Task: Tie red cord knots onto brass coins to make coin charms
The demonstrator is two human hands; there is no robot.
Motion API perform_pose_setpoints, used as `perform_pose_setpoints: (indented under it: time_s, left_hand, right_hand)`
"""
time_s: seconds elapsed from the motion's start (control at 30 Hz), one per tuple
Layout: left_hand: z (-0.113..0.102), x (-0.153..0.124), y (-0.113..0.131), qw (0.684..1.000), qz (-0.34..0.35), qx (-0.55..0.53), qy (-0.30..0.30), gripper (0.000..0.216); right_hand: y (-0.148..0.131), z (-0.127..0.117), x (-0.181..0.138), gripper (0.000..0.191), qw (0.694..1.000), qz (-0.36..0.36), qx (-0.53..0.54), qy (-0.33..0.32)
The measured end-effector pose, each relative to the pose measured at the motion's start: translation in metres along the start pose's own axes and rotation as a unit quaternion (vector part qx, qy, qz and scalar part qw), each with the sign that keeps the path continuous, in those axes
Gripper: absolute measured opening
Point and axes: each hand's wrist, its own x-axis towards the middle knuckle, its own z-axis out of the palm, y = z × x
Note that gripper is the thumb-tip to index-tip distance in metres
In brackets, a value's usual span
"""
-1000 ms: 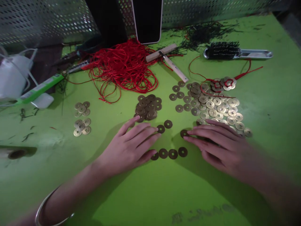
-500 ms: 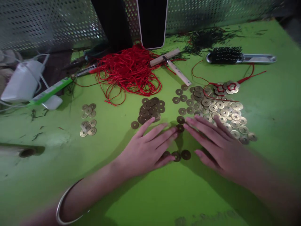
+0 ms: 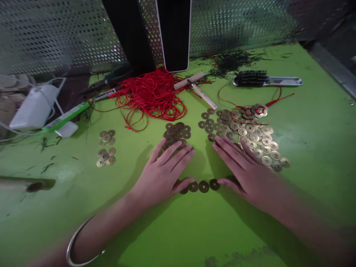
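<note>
My left hand [image 3: 164, 170] lies with fingers spread, its fingertips at the near edge of a dark heap of holed coins [image 3: 175, 133]. Its thumb reaches the left end of a short row of coins [image 3: 204, 186]. My right hand [image 3: 244, 168] is spread flat too, fingers over the near left side of a larger spread of brass coins [image 3: 250, 133]. Its thumb tip is beside the right end of the row. Neither hand grasps anything. Coins under the fingers are partly hidden. Two small coin clusters [image 3: 107, 137] lie at the left.
Behind the coins are a tangle of red cord [image 3: 152, 94], a light-handled tool [image 3: 203, 94] and a hairbrush [image 3: 267, 79]. Coins tied with red cord [image 3: 260, 109] rest on the large spread. A white adapter [image 3: 35, 107], a green strip [image 3: 66, 116] and a tube [image 3: 22, 185] are at left.
My hands have moved apart, the left one leftward. The two coins between my fingertips are gone from that gap. More of the near row shows. The camera view has shifted slightly.
</note>
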Motion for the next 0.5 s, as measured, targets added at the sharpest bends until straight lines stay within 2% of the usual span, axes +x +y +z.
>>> perform_pose_setpoints:
  time_s: [0.17,0.33,0.5]
  left_hand:
    - [-0.0007,-0.0009,0.0038,0.997,0.065,-0.026,0.018,0.048]
    - [-0.0044,-0.0049,-0.0003,0.997,0.044,-0.043,0.050,0.038]
    - [-0.0053,-0.0055,-0.0006,0.996,0.044,-0.049,0.053,0.035]
  right_hand:
    - [-0.0013,-0.0009,0.0005,0.075,1.000,0.005,-0.001,-0.004]
    - [0.0050,-0.0012,-0.0047,0.070,0.999,0.035,0.001,0.008]
    - [0.0006,-0.0037,-0.0052,0.068,1.000,-0.012,0.014,0.020]
